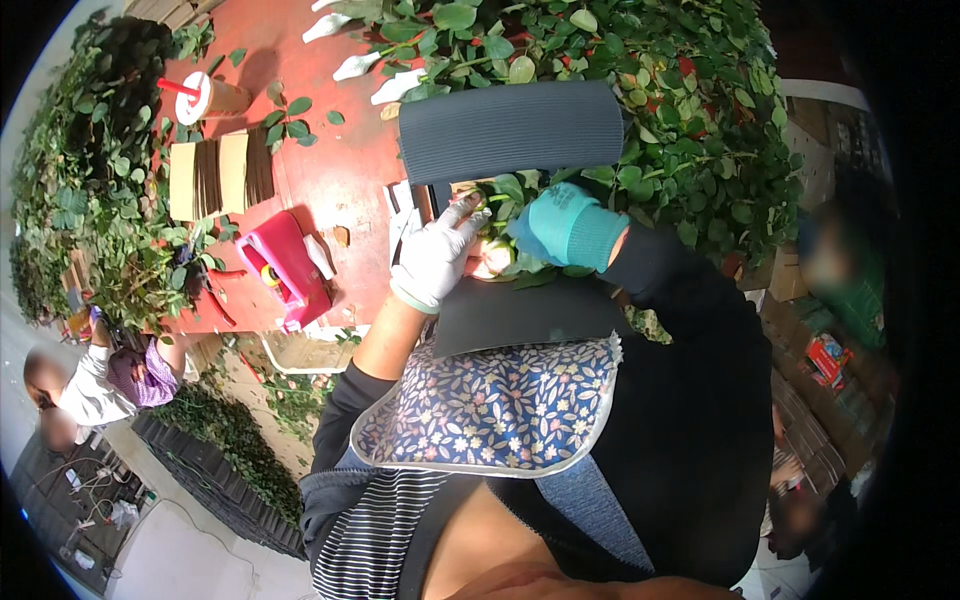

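My left hand (436, 258), in a white glove, has its fingers closed round a pale rose (493, 258) and its green leaves. A teal glove covers my right hand (568, 228). It is bent over the leafy stems on the flower's other side; its fingertips are mostly hidden among the leaves. Just beyond both hands a dark ribbed sheet (510, 130) stands curved. Nearer to me lies a smooth dark flap (530, 315), above the flowered apron (490, 410). Small white and brown pieces (402, 215) lie beside my left hand.
A pink tape dispenser (285, 268), red-handled pruning shears (220, 295), cardboard stacks (222, 178) and a cup with a straw (205, 98) occupy the red table (345, 180). Leafy stems (690, 130) are heaped at right and left (85, 190). Another person (110, 385) is at far left.
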Action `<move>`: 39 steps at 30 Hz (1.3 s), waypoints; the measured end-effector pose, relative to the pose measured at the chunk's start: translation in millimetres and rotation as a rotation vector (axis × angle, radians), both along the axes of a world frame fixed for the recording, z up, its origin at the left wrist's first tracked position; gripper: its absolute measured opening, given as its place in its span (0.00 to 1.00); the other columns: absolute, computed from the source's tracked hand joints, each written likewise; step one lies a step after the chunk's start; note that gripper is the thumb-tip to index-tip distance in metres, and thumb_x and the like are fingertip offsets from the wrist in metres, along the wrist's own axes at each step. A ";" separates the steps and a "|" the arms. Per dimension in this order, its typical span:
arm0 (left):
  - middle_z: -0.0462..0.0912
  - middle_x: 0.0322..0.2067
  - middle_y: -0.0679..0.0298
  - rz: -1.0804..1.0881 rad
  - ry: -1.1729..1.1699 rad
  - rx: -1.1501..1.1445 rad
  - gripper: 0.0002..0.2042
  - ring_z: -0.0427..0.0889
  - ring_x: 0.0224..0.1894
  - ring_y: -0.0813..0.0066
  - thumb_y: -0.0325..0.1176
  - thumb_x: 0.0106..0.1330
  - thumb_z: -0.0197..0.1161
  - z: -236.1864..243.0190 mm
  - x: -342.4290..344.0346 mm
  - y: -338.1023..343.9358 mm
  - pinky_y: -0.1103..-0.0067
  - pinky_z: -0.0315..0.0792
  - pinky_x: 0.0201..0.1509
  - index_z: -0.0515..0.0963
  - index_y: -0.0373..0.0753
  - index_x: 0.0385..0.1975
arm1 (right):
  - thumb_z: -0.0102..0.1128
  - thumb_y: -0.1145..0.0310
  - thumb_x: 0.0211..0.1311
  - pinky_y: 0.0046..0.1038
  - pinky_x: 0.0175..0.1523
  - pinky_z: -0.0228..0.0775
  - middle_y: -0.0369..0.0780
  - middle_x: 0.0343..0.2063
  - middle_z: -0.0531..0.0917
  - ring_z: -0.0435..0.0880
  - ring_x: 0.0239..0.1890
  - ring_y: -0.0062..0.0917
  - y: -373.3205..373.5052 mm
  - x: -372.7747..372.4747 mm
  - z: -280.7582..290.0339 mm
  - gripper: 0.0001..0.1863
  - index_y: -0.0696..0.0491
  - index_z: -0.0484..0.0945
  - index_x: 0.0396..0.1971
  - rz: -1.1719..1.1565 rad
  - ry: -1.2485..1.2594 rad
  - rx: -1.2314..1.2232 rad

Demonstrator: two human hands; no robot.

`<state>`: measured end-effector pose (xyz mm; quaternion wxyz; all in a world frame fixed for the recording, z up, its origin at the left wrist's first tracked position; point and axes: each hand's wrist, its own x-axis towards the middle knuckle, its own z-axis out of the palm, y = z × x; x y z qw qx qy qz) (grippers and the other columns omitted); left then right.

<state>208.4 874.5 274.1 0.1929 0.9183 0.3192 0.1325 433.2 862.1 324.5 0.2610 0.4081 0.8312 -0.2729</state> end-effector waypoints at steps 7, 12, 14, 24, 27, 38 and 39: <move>0.79 0.51 0.57 0.032 -0.108 -0.052 0.21 0.84 0.33 0.63 0.31 0.54 0.66 -3.1 -4.5 -2.1 0.73 0.79 0.35 0.78 0.40 0.51 | 0.60 0.65 0.55 0.41 0.29 0.71 0.38 0.23 0.81 0.82 0.24 0.35 -2.0 -4.0 -15.3 0.06 0.49 0.75 0.31 -0.303 0.187 0.604; 0.78 0.54 0.59 0.024 -0.088 -0.008 0.23 0.85 0.35 0.64 0.29 0.51 0.69 -6.9 -4.2 -5.7 0.73 0.79 0.35 0.79 0.41 0.50 | 0.56 0.67 0.56 0.41 0.27 0.74 0.43 0.24 0.83 0.84 0.24 0.35 2.8 -18.9 -53.3 0.11 0.53 0.79 0.37 -0.276 0.218 0.974; 0.78 0.54 0.60 0.030 -0.103 -0.032 0.23 0.85 0.35 0.64 0.28 0.51 0.68 -9.8 -5.6 -7.5 0.73 0.79 0.35 0.79 0.41 0.51 | 0.57 0.67 0.56 0.42 0.32 0.73 0.44 0.28 0.81 0.82 0.28 0.37 1.1 -17.6 -57.3 0.10 0.53 0.79 0.37 -0.288 0.203 0.966; 0.75 0.57 0.56 -0.012 -0.030 -0.151 0.24 0.85 0.39 0.69 0.24 0.54 0.66 -13.0 -6.4 -6.7 0.77 0.80 0.40 0.76 0.37 0.55 | 0.56 0.67 0.58 0.39 0.29 0.75 0.43 0.22 0.84 0.85 0.25 0.34 4.7 -28.5 -65.4 0.08 0.54 0.80 0.32 -0.312 0.046 0.846; 0.76 0.55 0.56 -0.017 0.060 -0.057 0.26 0.75 0.53 0.49 0.34 0.51 0.67 -4.1 1.2 -3.4 0.56 0.69 0.57 0.78 0.42 0.55 | 0.57 0.67 0.55 0.38 0.30 0.75 0.42 0.22 0.84 0.85 0.25 0.34 6.5 -22.4 -66.2 0.07 0.52 0.81 0.29 -0.350 0.057 0.818; 0.77 0.54 0.55 -0.012 -0.100 0.179 0.23 0.64 0.62 0.36 0.21 0.45 0.59 -30.1 -3.0 -1.7 0.46 0.56 0.65 0.81 0.40 0.46 | 0.50 0.62 0.61 0.46 0.43 0.72 0.43 0.45 0.83 0.84 0.39 0.37 -7.5 -17.6 -73.5 0.25 0.49 0.73 0.60 -0.262 0.456 0.950; 0.77 0.54 0.55 -0.009 -0.031 0.178 0.23 0.64 0.62 0.36 0.24 0.47 0.60 -17.3 -4.9 -4.1 0.46 0.55 0.66 0.81 0.40 0.48 | 0.50 0.63 0.62 0.47 0.44 0.72 0.44 0.46 0.83 0.84 0.40 0.39 -10.8 -20.1 -74.2 0.25 0.49 0.73 0.60 -0.301 0.411 0.889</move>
